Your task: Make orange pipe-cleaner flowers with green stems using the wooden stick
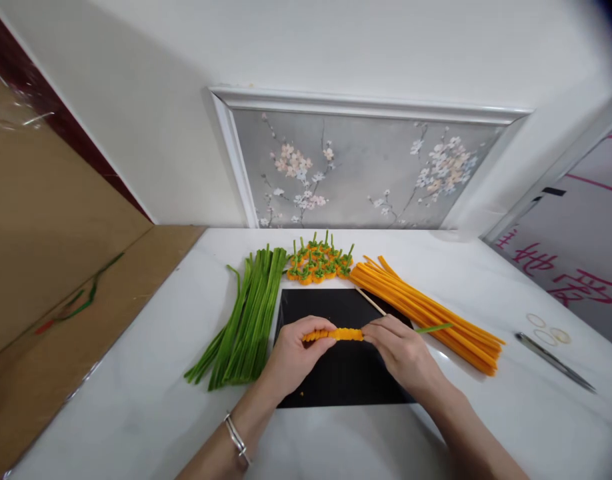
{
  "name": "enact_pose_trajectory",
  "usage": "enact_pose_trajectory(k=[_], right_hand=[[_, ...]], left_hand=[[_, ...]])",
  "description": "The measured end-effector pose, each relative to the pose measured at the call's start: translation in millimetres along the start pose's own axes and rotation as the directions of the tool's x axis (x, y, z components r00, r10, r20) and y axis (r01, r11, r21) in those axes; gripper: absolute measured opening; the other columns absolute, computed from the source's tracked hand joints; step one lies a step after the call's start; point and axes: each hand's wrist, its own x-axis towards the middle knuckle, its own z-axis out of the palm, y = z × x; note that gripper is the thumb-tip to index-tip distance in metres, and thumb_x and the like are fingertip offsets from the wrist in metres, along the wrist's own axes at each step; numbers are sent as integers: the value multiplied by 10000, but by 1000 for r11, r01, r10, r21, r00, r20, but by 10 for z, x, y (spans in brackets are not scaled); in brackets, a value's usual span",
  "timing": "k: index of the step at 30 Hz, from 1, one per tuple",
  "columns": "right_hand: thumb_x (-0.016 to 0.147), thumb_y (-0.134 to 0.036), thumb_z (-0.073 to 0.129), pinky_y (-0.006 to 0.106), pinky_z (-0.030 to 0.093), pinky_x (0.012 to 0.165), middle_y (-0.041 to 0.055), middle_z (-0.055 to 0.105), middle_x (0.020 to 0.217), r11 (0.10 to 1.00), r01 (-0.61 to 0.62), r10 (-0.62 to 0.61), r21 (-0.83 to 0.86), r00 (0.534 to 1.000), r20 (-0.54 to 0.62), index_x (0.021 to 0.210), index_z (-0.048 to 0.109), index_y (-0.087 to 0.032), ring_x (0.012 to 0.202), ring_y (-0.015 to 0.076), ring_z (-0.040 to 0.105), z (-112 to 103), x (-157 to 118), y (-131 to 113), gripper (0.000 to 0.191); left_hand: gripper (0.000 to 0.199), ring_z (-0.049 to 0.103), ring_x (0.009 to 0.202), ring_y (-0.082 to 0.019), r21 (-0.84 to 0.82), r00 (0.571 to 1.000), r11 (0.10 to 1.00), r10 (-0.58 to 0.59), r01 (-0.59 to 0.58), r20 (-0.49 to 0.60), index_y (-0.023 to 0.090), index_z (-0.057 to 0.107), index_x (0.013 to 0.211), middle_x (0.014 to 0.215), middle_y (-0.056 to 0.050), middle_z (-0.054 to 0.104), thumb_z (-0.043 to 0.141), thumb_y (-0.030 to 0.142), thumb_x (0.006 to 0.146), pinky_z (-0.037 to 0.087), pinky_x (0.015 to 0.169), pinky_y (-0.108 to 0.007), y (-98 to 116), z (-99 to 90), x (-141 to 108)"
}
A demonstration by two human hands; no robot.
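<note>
A coiled orange stem point(349, 334) stretches between my two hands above a black mat point(346, 380). My left hand point(299, 350) pinches its left part between thumb and fingers. At its right end, the fingers of my right hand point(399, 347) are closed on it. A green stem point(435, 328) sticks out beyond my right hand. Behind my right fingers, a thin wooden stick point(370, 301) slants across the mat. Green fuzzy stems point(253, 320) lie left of the mat, and a bundle of orange stems point(431, 313) lies to the right.
Several small orange pieces with green tops point(319, 261) stand behind the mat. Tweezers point(556, 362) and several thin rings point(542, 337) lie on the white table point(151, 373) at right. Cardboard point(86, 320) borders the left; a framed floral panel point(356, 167) stands behind.
</note>
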Motion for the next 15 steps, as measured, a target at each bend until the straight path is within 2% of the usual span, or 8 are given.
enact_pose_trajectory(k=[4,8,15], right_hand=[[955,-214,496,303,567,705,74,690,910,999,-41,42,-25,999,10,1031,656,-188,799,187,659,-20,-32,62,178],[959,-224,495,294,570,722,66,688,892,997,-69,69,-33,998,4,978,670,-197,790,179,667,-73,-66,140,178],[949,-213,524,297,555,738,57,692,889,993,-60,58,-101,998,-24,947,694,-210,796,176,660,-108,-83,168,170]], left_hand=[[113,636,825,-153,2,1000,1000,-18,18,-2,192,703,891,901,-20,697,642,190,795,498,759,-243,25,-24,1],[187,633,882,-158,-58,998,996,-66,67,18,196,656,977,958,-23,682,647,194,790,499,805,-254,60,-66,16],[131,607,737,-139,-57,996,994,-94,94,7,184,691,906,839,-15,676,640,242,801,486,671,-227,-7,-55,18]])
